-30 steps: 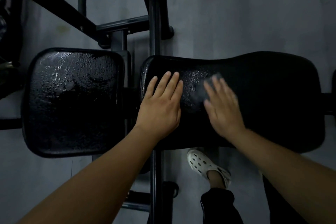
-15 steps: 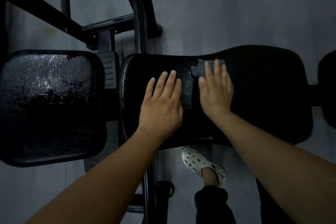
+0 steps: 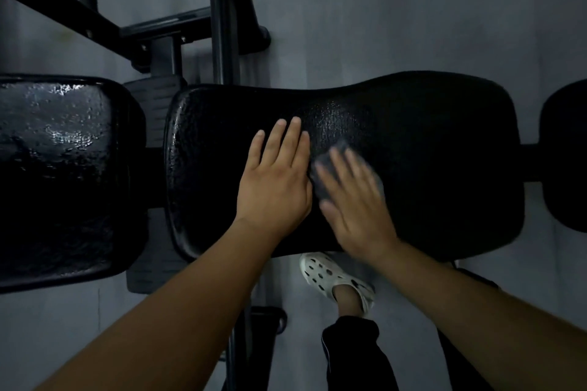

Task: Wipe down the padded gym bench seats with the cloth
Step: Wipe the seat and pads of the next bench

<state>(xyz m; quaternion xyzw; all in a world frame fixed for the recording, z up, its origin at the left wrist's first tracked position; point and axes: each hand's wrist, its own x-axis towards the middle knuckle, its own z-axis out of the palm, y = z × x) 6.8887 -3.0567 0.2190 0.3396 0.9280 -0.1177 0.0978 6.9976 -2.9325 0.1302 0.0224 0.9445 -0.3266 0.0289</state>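
Cloth (image 3: 340, 147) slid nearer, pressed under right hand (image 3: 355, 203).

gym | padded bench seat (image 3: 428, 149) | black steel frame (image 3: 222, 25) | grey floor (image 3: 413, 9)

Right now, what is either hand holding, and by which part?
Nothing is gripped: the right hand presses flat on the cloth; the left hand rests bare on the pad.

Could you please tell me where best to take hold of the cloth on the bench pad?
Probably pinch the far corner of the cloth, peeking past the right hand, from above on the far side: it lies flat, mostly covered, and the left hand crowds its left.
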